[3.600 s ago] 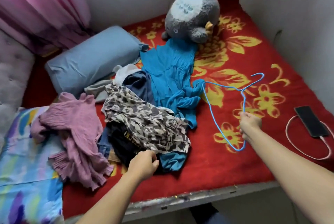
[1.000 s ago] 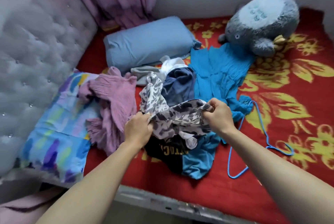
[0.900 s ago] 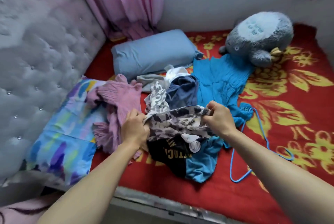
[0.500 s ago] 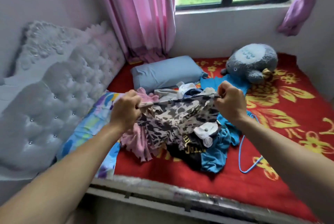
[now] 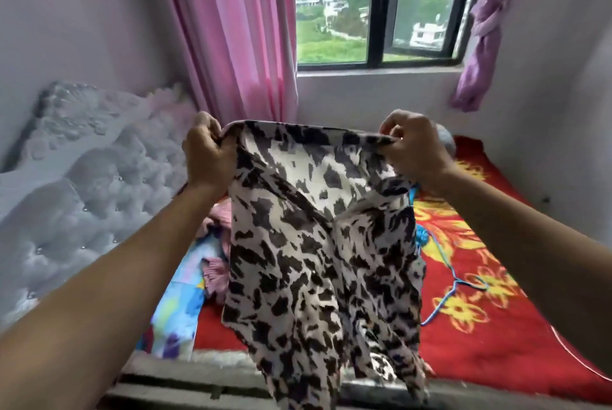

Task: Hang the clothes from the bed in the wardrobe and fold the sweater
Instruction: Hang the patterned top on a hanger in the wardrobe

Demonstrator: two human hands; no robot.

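A black-and-white animal-print garment point(image 5: 318, 244) hangs spread in front of me above the bed. My left hand point(image 5: 207, 153) grips its top left corner and my right hand point(image 5: 412, 148) pinches its top right corner. The garment hides most of the clothes pile behind it. A bit of the pink sweater point(image 5: 217, 273) shows at its left edge, and a scrap of blue garment point(image 5: 421, 235) at its right. The blue wire hanger point(image 5: 453, 280) lies on the red flowered bedspread point(image 5: 496, 327) to the right.
A grey tufted headboard point(image 5: 82, 184) fills the left. A multicoloured pillow point(image 5: 178, 303) lies below the sweater. Pink curtains point(image 5: 238, 32) and a window point(image 5: 374, 5) are behind the bed. The bed's grey front edge point(image 5: 185, 380) runs along the bottom.
Both hands have lifted the print garment off the pile and spread it upright at chest height. The view tilted up toward the window.
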